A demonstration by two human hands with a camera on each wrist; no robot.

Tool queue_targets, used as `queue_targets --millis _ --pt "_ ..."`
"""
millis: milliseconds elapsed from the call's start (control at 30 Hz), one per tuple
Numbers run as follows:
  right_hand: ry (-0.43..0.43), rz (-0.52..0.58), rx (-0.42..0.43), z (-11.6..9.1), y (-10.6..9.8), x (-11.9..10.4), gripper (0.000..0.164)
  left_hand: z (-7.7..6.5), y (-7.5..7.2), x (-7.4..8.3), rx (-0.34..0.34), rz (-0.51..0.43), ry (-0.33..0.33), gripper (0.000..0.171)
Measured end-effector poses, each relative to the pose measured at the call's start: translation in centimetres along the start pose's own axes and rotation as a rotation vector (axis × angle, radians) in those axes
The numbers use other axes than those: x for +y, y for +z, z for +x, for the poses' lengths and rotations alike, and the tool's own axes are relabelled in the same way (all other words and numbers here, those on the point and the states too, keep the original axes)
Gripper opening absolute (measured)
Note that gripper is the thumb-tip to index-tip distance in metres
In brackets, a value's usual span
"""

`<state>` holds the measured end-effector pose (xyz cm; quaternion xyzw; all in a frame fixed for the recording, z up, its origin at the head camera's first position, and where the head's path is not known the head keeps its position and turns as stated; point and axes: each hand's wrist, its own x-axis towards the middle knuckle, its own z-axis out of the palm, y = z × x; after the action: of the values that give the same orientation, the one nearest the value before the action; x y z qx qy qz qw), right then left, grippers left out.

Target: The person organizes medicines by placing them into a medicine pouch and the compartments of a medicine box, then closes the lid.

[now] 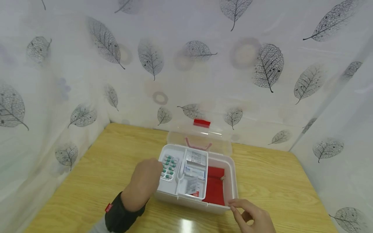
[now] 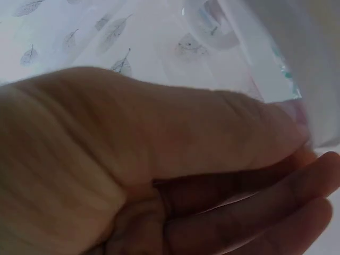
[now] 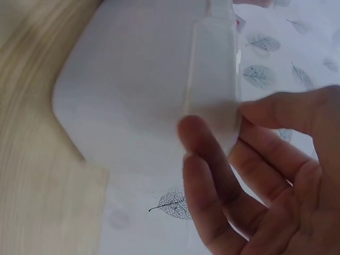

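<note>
A white plastic medicine box [image 1: 193, 204] stands on the table with its clear lid [image 1: 201, 137] swung back. Its inner tray [image 1: 172, 187] covers the left and middle of the box and carries a blister pack of green-and-white capsules [image 1: 169, 168] and several small packets [image 1: 194, 172]. My left hand [image 1: 145, 179] grips the left rim, thumb on the edge; whether it holds tray as well as box I cannot tell. At the front right corner my right hand [image 1: 252, 215] pinches the box's rim, thumb on top and fingers against the outer wall [image 3: 143, 79].
Right of the tray, a red item [image 1: 215, 186] lies in the box's open compartment. A pink handle [image 1: 198, 144] and red latch [image 1: 201, 123] show on the lid. Behind the wooden table [image 1: 271, 174] hangs a leaf-patterned sheet [image 1: 204, 84], which also covers both sides.
</note>
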<state>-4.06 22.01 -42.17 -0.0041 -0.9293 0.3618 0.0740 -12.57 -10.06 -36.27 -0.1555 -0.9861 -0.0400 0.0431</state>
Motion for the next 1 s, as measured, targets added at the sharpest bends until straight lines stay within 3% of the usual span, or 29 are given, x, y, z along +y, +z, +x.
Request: queue_targets --millis 133,233,333,467,667,867,1000 --pt "-0.062 0.009 -0.027 0.8 -1.4 0.3 0.024 0.7 -1.0 -1.7 -0.127 -0.202 -0.033 0.008" --pt "-0.167 0.014 0.040 2.4 -2.3 1.0 0.026 2.3 -1.3 -4.0 -0.173 -0.352 -0.092 0.026" --pt "-0.251 -0.030 0.097 5.0 -2.7 2.3 0.029 4.5 -0.2 -6.1 -0.156 -0.483 -0.112 0.041" --pt "-0.236 -0.076 0.019 9.2 -2.1 3.6 0.043 7.0 2.6 -8.0 -0.160 -0.629 -0.089 0.057" --pt "-0.156 -0.024 -0.134 13.3 -0.4 4.2 0.059 8.8 6.1 -8.5 -0.236 -0.801 -0.017 0.067" --pt "-0.126 0.087 -0.184 13.8 0.3 4.7 0.053 9.5 7.8 -8.4 -0.305 -1.063 0.037 0.064" --pt "-0.118 0.180 -0.192 13.7 0.5 5.0 0.052 9.6 8.4 -8.4 -0.329 -1.160 0.028 0.064"
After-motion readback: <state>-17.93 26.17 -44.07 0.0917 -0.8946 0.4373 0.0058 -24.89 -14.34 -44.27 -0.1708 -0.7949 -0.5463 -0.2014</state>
